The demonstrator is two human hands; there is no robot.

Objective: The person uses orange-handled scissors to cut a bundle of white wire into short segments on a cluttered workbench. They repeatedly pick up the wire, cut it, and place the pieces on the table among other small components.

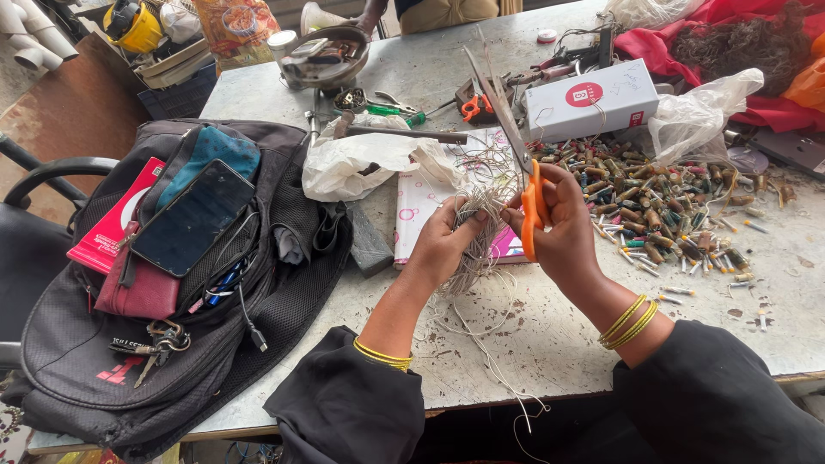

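A worn grey table (550, 344), scratched and speckled with clippings, is seen from above; a dark chair (34, 215) stands at its left edge and white pipes (34, 34) lie at the far left. At the near middle, a bundle of pale string (481, 225) is gripped in the left hand (443, 245), the fingers closed around it. Orange-handled scissors (526, 185) are held in the right hand (563, 228), fingers through the loops, blades pointing away and only slightly parted just above the bundle. Loose strands trail over the near edge. A heap of small coloured spools (662, 210) is spread to the right. On the left, a black backpack (172, 344) lies open, with a phone (191, 216), a red booklet (107, 225) and keys (159, 342) resting on it. A white box (589, 101) sits at the far side.
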